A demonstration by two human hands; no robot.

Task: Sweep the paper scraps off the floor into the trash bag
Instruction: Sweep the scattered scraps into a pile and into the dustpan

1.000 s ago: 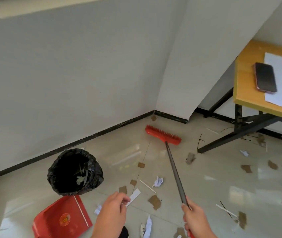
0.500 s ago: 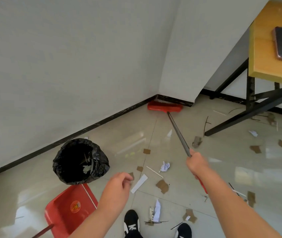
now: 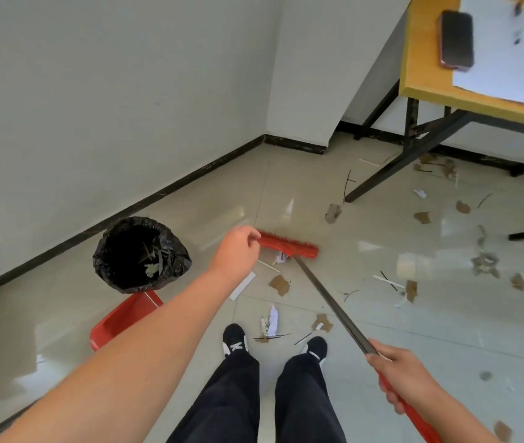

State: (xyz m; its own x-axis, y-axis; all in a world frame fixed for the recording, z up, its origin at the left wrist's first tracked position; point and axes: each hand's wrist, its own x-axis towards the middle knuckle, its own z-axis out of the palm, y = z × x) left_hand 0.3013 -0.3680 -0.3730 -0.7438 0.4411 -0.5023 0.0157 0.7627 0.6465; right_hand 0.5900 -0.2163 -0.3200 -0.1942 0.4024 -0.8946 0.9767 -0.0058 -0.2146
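Observation:
My right hand (image 3: pixel 404 377) grips the broom's handle (image 3: pixel 327 300) where the grey shaft meets the red grip. The red broom head (image 3: pixel 289 247) rests on the floor in front of my feet, with a white crumpled scrap (image 3: pixel 281 259) at its near edge. My left hand (image 3: pixel 238 251) reaches forward above the floor, fingers curled and holding nothing; it overlaps the head's left end in the view. The black trash bag (image 3: pixel 141 254) stands open at the left by the wall. Brown and white paper scraps (image 3: pixel 280 284) lie between the head and my shoes.
A red dustpan (image 3: pixel 123 318) lies just in front of the bag, partly hidden by my left arm. A yellow table (image 3: pixel 427 75) with black legs (image 3: pixel 391 167) stands at the right, carrying a phone (image 3: pixel 456 39) and paper. More scraps (image 3: pixel 484 263) litter the floor under and beside it.
The broom head has come back from the wall corner toward my feet. My right hand has drawn back down the handle's line, and my left arm has stretched forward. The view has tilted down.

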